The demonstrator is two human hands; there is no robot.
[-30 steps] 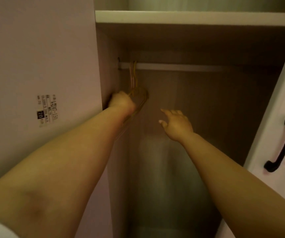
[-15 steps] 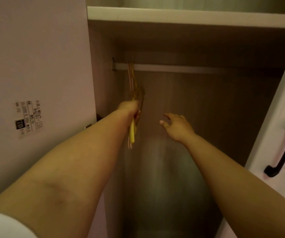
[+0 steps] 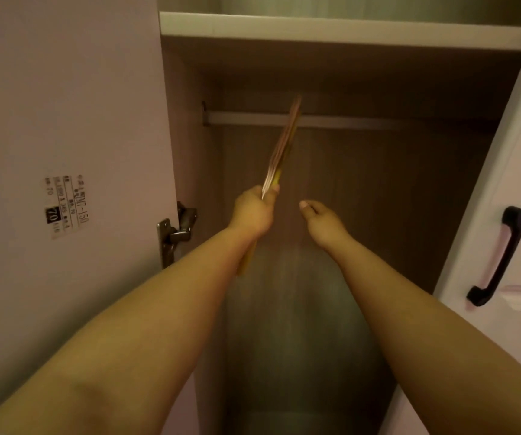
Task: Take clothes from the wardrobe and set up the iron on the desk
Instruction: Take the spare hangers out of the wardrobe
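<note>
Hangers (image 3: pixel 281 149), a thin yellowish bundle with no garment visible on them, are tilting up from the left hand (image 3: pixel 253 211), which is gripping them tight in front of the wardrobe rail (image 3: pixel 347 120). Their blurred tops are sitting right at the rail, so they could be catching there and slipping loose. The right hand (image 3: pixel 322 221) is hanging nearby, loosely curled, holding nothing.
</note>
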